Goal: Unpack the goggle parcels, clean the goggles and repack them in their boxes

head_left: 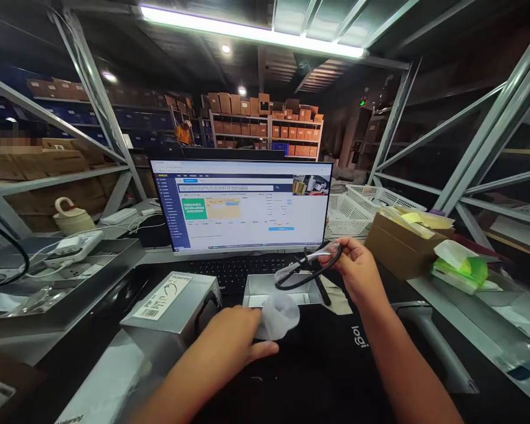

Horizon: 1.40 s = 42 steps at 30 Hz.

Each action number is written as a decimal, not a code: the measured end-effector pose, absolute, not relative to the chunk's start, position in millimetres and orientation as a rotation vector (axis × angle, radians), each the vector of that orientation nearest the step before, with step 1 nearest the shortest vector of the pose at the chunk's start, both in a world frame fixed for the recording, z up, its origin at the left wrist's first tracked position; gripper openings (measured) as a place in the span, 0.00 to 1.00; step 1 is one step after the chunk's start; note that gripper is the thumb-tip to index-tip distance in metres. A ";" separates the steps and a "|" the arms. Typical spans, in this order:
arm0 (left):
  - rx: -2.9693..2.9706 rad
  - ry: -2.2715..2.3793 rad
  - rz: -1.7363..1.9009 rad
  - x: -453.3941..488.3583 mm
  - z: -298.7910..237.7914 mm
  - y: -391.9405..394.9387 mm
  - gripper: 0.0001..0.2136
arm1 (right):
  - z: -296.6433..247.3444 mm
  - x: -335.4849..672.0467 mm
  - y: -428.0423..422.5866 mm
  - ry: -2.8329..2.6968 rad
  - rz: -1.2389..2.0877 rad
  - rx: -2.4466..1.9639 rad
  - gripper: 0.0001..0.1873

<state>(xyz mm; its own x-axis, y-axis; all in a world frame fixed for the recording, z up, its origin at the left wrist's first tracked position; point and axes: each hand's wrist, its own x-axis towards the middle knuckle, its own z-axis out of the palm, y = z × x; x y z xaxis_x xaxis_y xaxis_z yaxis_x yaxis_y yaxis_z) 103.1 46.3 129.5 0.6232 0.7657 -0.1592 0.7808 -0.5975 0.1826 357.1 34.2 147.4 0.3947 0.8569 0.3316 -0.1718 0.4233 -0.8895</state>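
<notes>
Fingers [338, 249] of right hand [357, 272] around glasses [298, 277]

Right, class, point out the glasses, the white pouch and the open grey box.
glasses [308, 268], head view, middle of the wrapped black frame.
white pouch [280, 315], head view, centre of its pale face.
open grey box [259, 286], head view, its inner back wall.

black glasses [307, 272], white cloth [279, 316], silver box [172, 303], green pack [461, 272]
</notes>
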 end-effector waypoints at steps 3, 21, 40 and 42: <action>2.624 1.351 0.373 87.3 146.0 40.8 0.16 | 143.5 347.4 36.2 -0.949 0.775 -0.888 0.18; 2.017 1.016 1.269 103.9 128.8 51.4 0.11 | 120.8 295.9 38.5 -1.423 1.004 -0.860 0.22; 0.912 0.637 1.488 76.6 160.9 46.5 0.23 | 127.6 320.4 32.6 -1.683 0.906 -1.097 0.10; 0.935 0.617 1.566 71.4 161.8 45.2 0.21 | 122.3 305.9 31.7 -1.420 0.971 -0.902 0.12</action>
<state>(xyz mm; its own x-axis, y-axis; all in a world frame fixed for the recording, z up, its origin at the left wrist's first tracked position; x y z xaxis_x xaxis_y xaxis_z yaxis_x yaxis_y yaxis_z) 71.4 45.2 161.8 -0.0296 0.9724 0.2316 -0.5527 -0.2090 0.8068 305.9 31.7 122.3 -0.0692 0.9287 0.3642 -0.0029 0.3649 -0.9310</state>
